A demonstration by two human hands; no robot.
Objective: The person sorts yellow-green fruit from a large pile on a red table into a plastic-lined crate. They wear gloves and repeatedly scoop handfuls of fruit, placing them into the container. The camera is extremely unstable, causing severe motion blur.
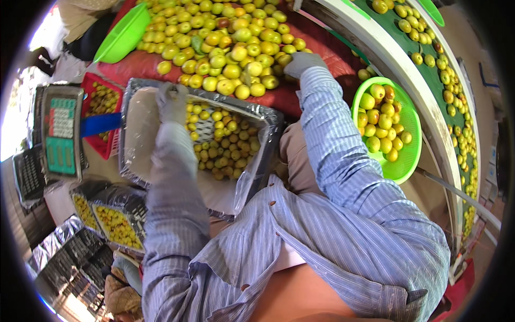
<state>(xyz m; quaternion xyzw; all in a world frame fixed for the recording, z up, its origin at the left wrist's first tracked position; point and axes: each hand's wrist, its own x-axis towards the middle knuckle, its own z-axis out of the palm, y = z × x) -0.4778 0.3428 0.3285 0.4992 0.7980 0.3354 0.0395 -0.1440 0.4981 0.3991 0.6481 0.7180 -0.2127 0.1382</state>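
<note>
A heap of yellow-green jujubes [225,48] lies on a red padded surface [330,52] in front of me. My right hand [306,64], in a grey glove, reaches to the heap's right edge, its fingertips among the fruit; whether it grips one is hidden. My left hand [172,102], also gloved, is over the far left part of a plastic-lined crate [139,133], close to its far rim. Its fingers look curled, but I cannot see what is in them. Inside the crate, jujubes [229,149] cover part of the pale liner.
A green basket [416,149] of jujubes stands at right beside a green conveyor belt [436,80] carrying fruit. Left are a red basket [114,149], a scale panel [61,135] and filled crates [118,225]. A green bowl [122,36] tilts against the heap. Other people [122,296] are partly visible.
</note>
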